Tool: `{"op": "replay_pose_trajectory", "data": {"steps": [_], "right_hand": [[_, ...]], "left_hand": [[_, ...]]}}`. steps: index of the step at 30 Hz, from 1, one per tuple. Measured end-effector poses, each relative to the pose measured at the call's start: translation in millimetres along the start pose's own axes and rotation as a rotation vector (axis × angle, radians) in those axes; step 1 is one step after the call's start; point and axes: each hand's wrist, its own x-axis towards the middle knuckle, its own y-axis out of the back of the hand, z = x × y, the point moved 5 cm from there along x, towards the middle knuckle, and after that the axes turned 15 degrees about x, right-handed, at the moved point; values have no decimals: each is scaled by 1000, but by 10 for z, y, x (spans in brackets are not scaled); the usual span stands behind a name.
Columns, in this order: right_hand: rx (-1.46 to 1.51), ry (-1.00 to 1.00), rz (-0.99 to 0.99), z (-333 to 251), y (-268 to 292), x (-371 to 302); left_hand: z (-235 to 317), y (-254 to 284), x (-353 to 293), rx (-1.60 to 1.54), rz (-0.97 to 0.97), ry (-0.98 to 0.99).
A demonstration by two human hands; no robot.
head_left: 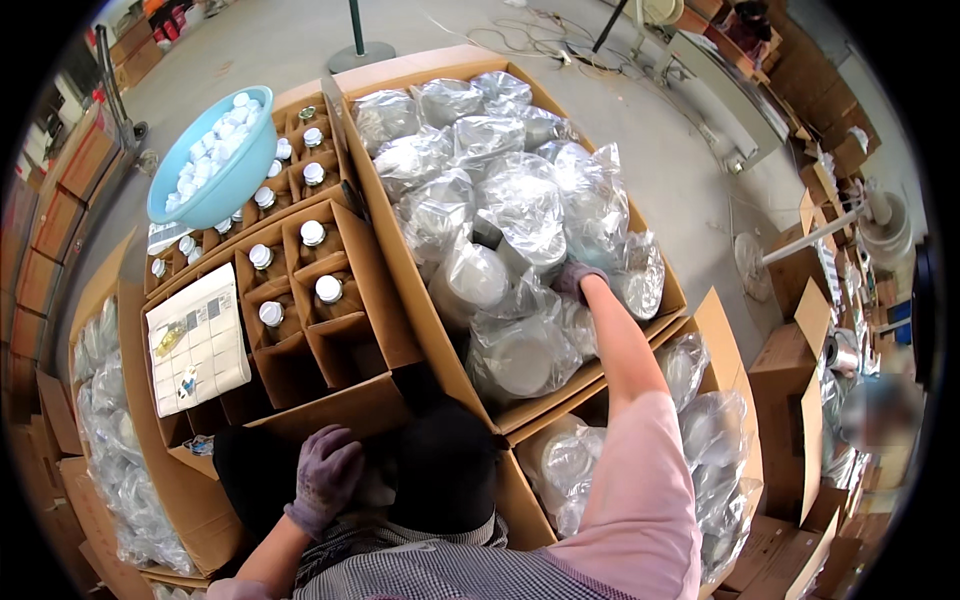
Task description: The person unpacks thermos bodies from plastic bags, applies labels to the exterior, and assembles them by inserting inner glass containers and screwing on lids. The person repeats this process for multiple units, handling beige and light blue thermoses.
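Left hand point(327, 475) curls over the lap point(447, 468), right hand point(580, 280) dips among bagged containers point(525, 365), apart, grips unclear; cardboard dividers point(345, 332) likely keep capped bottles point(329, 291) separated.

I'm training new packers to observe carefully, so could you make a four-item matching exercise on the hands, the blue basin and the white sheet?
Column one
1. Left hand
2. Blue basin
3. Right hand
4. White sheet

Column two
A. Among clear plastic bags in the large carton
B. Lying over part of the divided carton
C. By the person's dark-clothed legs
D. Filled with small white pieces

Right pairs: 1-C, 2-D, 3-A, 4-B
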Motion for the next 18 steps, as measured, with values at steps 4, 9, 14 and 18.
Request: {"op": "replay_pose_trajectory", "data": {"steps": [4,9,14,18], "right_hand": [[525,40,58,-711,596,-1043],[1704,378,312,-454,1027,-1700],[746,727,1020,-749,1625,-2749],[265,654,1479,-1592,1481,-3755]], "left_hand": [[-167,206,-128,41,32,96],[-147,263,227,-23,114,11],[243,356,577,-254,167,-53],[530,-48,877,-1302,-207,264]]}}
